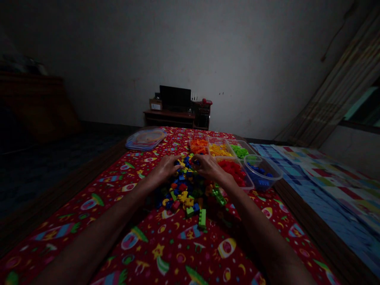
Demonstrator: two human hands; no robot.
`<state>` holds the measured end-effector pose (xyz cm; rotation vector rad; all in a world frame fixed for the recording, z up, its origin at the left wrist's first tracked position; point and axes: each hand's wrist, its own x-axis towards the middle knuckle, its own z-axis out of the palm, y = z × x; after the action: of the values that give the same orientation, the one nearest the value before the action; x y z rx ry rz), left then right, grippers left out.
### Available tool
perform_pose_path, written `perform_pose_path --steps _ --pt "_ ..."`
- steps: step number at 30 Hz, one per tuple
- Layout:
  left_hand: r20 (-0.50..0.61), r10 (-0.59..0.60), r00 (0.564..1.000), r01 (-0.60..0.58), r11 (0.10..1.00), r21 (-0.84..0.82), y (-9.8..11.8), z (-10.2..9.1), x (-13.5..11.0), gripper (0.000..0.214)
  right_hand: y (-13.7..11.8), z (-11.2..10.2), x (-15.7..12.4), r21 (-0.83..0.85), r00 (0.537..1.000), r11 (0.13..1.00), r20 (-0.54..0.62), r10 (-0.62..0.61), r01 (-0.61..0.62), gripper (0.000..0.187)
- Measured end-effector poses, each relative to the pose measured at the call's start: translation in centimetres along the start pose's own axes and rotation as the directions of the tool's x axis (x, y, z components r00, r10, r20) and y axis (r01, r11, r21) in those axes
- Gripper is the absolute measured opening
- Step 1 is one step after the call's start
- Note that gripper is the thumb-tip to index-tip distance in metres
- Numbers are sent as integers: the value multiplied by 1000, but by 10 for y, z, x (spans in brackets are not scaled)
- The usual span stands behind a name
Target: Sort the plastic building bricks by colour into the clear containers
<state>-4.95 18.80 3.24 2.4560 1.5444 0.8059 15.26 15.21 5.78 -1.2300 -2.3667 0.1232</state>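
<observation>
A mixed pile of plastic building blocks (184, 184) in blue, yellow, red, green and orange lies on the red patterned tablecloth (178, 257). At the pile's far left edge, my left hand (166, 169) has its thumb and fingers bent around a small dark blue block. My right hand (210, 167) reaches over the pile's far right side with curled fingers; what sits between the fingertips is too dark to make out. Below the right wrist lies a bright green block piece (219, 196), and a separate light green block (202, 218) lies nearest me.
Clear tubs stand beyond and right of the pile, holding orange blocks (198, 145), yellow blocks (219, 150), green blocks (239, 151), red blocks (234, 171) and blue blocks (261, 176). Stacked lids (145, 138) lie at the far left. A monitor (175, 97) stands by the wall.
</observation>
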Motion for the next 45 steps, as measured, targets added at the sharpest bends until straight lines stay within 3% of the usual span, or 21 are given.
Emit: perform_pose_path --steps 2,4,6,8,11,14,17,20,23,26,30,34,37,40,43,45 --pt "42 5 999 -6 1000 28 -3 -6 1 41 -1 10 -2 -5 995 998 81 -64 65 18" --pt "177 14 984 -23 998 51 -2 -14 0 34 1 23 -4 -41 987 993 123 -102 108 16" --pt "333 35 942 -57 997 54 3 -20 -3 27 4 34 -7 -74 987 989 104 -121 129 16" --pt "419 66 905 -98 994 55 10 -20 -8 22 7 39 -10 -72 988 986 44 -147 150 16" --pt "429 79 900 -123 989 77 18 -13 -13 18 9 34 -9 -32 991 990 -10 -137 136 14" --pt "399 86 913 -94 996 2 17 -8 -11 16 8 23 -4 13 999 999 19 -41 40 8" --pt "423 30 906 86 964 -253 9 -9 -7 25 6 15 2 84 998 994 17 62 -63 11" --pt "438 -32 898 298 777 -555 4 -14 -7 39 4 11 5 200 990 970 -4 139 -136 31" --pt "425 -17 905 348 604 -717 9 -15 -10 42 0 10 5 312 994 944 58 97 -110 42" --pt "444 -41 895 402 504 -765 17 -10 -11 43 -5 12 4 341 996 939 87 12 -42 36" --pt "422 -127 897 428 481 -765 25 1 -8 54 -9 19 3 352 1000 936 31 -3 -8 30" --pt "421 -140 896 432 496 -753 29 4 -7 70 -12 18 2 340 999 940 4 -41 37 29" --pt "434 -161 886 455 478 -751 34 -5 -8 64 -8 6 3 282 999 959 -35 -26 35 25" --pt "340 -258 904 427 511 -746 34 -19 -7 56 9 -22 0 188 989 981 -129 67 -42 21" --pt "225 -265 938 342 593 -729 24 -29 -3 52 37 -62 -14 67 956 986 -240 167 -155 19" --pt "188 -254 949 310 634 -708 14 -30 0 48 57 -87 -31 -14 911 954 -299 283 -301 20"
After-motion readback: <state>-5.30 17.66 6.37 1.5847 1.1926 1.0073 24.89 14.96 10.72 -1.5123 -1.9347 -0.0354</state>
